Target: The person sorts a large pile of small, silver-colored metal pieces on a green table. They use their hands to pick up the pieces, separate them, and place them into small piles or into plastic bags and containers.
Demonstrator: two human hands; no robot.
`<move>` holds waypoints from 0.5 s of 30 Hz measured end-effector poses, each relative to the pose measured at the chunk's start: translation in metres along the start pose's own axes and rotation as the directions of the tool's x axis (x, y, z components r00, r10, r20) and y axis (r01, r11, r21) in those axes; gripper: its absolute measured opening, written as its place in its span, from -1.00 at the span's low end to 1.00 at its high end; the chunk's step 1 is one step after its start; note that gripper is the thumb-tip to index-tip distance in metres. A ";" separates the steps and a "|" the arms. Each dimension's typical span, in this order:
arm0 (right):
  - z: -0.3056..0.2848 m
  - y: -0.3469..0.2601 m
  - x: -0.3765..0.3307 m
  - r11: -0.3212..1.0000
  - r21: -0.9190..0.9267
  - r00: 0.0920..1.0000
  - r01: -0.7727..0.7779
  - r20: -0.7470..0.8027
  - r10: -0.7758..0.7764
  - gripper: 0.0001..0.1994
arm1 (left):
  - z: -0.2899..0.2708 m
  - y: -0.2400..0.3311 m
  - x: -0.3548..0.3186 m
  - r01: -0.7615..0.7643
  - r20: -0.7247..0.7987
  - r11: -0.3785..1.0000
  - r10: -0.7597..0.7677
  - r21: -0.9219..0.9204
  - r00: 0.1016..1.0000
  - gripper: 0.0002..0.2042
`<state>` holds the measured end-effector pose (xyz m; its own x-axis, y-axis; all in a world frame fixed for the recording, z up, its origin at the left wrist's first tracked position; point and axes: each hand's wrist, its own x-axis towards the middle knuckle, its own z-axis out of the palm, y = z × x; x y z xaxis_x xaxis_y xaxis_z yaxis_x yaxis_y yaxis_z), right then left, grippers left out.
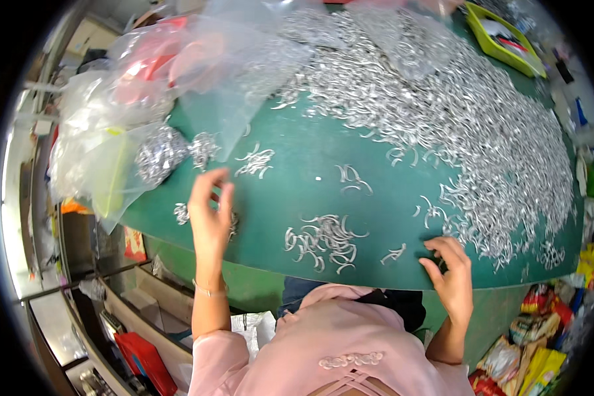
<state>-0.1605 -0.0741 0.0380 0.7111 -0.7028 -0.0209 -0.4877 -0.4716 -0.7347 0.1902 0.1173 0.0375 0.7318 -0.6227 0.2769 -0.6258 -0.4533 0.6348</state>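
My left hand [211, 198] hovers over the left part of the green table, thumb and fingers apart, and I see nothing in it. Small heaps of curved silver metal pieces lie around it: one group [256, 161] just beyond its fingertips, and a little heap [181, 213] beside the wrist. My right hand [450, 264] is near the front edge, fingers bent and thumb apart, with no piece visible in it. Left of it lie a few loose pieces [394, 253], and farther left a larger loose pile [325, 241]. Beyond it spreads a big mass of these pieces [455, 119].
Clear plastic bags [92, 112] crowd the table's left side, one filled bag [160, 153] holding silver pieces. A yellow-green basket [505, 39] stands at the far right. Colourful packages [534, 323] lie low on the right. Open wooden compartments [148, 310] are at the lower left.
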 end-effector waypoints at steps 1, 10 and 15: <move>0.001 0.002 0.000 0.999 -0.032 0.999 0.042 0.013 -0.042 -0.68 | 0.009 0.031 -0.012 -0.020 0.120 0.999 0.026 -0.045 0.992 -0.77; 0.038 -0.001 0.006 0.973 -0.056 0.974 0.225 0.051 -0.222 -0.74 | 0.098 0.121 -0.091 -0.297 0.537 0.885 0.455 -0.358 0.710 -0.61; 0.037 0.003 0.004 0.971 -0.068 0.973 0.229 0.024 -0.228 -0.76 | 0.116 0.127 -0.099 -0.375 0.498 0.871 0.490 -0.318 0.716 -0.62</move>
<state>-0.1398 -0.0585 0.0107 0.8157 -0.5636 0.1308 -0.3452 -0.6555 -0.6718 0.0065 0.0474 0.0067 0.0835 -0.9851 0.1501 -0.7337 0.0412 0.6782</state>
